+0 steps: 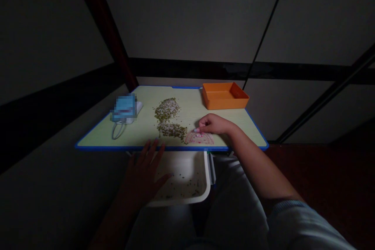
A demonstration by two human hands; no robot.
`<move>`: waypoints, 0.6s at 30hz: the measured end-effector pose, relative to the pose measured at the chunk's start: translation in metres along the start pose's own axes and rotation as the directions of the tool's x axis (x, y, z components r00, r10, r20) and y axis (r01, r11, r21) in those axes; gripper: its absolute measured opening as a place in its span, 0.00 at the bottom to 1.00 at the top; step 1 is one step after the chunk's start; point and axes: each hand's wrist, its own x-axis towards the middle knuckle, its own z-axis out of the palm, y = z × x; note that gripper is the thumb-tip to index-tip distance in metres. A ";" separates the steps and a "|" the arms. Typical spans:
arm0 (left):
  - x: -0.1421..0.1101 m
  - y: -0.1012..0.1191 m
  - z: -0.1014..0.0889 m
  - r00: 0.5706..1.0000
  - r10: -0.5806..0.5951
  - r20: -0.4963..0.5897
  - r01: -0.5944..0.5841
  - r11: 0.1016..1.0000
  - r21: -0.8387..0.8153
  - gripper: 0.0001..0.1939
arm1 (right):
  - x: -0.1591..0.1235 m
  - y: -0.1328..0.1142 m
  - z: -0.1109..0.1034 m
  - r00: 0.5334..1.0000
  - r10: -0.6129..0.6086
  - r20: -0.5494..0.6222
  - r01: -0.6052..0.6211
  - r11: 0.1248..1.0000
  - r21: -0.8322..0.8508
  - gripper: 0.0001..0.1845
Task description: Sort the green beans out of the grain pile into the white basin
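My right hand [212, 124] is closed, its thumb and fingers pinched at the upper curved rim of a clear pink protractor [202, 138]. The protractor is near the table's front edge, just right of the seeds. Small greenish-brown seeds or beans lie in two joined heaps, a rear heap [167, 110] and a front heap [172, 130], with loose ones around them. My left hand [146, 168] is open with fingers spread, its fingertips at the front edge and the rest over a white bin [207, 179]. Nothing shows in that hand.
A pale table [140, 134] with a blue rim carries an orange box [227, 103] at the back right. At the left is a blurred blue object [125, 106] on a white device with a looped cable [117, 131]. Scattered seeds lie in the bin below the front edge.
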 end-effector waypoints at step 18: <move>0.000 0.001 -0.001 1.000 -0.005 0.016 0.005 1.000 -0.013 0.41 | -0.006 0.004 -0.007 0.998 0.046 0.050 -0.050 0.996 0.078 0.19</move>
